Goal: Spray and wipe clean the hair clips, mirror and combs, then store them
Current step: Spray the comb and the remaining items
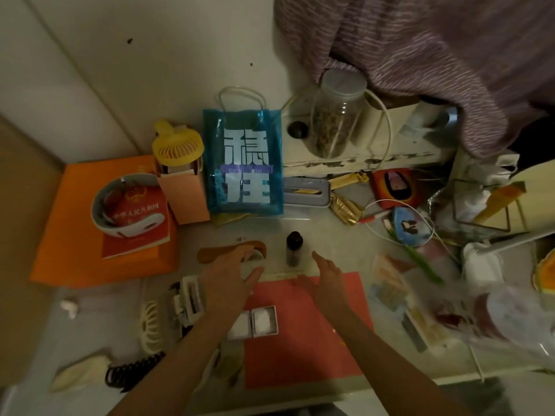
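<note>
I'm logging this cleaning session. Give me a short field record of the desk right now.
left hand: reaching over the brown comb, touching a white object; grip unclear
right hand: open, holds nothing
spray bottle: upright, between the hands
mirror: lies on the red mat
hair clips: left of the mat

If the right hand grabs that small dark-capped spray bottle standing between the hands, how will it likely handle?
The spray bottle is narrow and upright, so it would probably tip if nudged sideways. It looks small enough to feel light in the right hand. Its smooth-looking body may be a bit slippery.
</note>
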`<state>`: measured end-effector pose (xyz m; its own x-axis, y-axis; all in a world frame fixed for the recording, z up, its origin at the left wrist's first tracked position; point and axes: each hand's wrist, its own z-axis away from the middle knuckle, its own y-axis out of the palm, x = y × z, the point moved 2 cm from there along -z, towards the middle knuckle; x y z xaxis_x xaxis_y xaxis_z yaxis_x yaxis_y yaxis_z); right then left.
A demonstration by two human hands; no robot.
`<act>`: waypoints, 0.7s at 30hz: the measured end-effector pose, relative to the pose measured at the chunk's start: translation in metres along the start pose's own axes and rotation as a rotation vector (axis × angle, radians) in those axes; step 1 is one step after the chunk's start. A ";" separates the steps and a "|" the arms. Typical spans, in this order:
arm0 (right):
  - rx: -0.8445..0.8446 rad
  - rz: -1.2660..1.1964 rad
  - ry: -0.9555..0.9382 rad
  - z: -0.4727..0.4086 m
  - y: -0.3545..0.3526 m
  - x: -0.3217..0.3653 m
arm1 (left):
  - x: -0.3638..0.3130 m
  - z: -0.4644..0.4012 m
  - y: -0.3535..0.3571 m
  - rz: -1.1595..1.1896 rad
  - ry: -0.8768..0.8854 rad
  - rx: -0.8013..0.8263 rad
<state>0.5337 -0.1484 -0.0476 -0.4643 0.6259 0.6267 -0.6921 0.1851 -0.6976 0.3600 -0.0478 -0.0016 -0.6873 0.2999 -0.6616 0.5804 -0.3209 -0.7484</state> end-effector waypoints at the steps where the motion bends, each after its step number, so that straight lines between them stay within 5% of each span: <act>1: -0.009 -0.036 0.000 -0.006 0.001 0.001 | 0.001 -0.003 0.004 -0.008 -0.014 0.005; 13: -0.043 -0.425 -0.072 -0.054 0.022 0.012 | -0.005 -0.044 0.014 0.090 -0.015 -0.025; 21: -0.092 -0.441 -0.149 -0.054 0.023 0.015 | -0.009 -0.058 0.004 0.212 -0.025 -0.008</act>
<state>0.5409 -0.0939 -0.0734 -0.2159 0.3579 0.9084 -0.7926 0.4791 -0.3771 0.3938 0.0003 -0.0016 -0.5599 0.2041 -0.8030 0.7168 -0.3669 -0.5930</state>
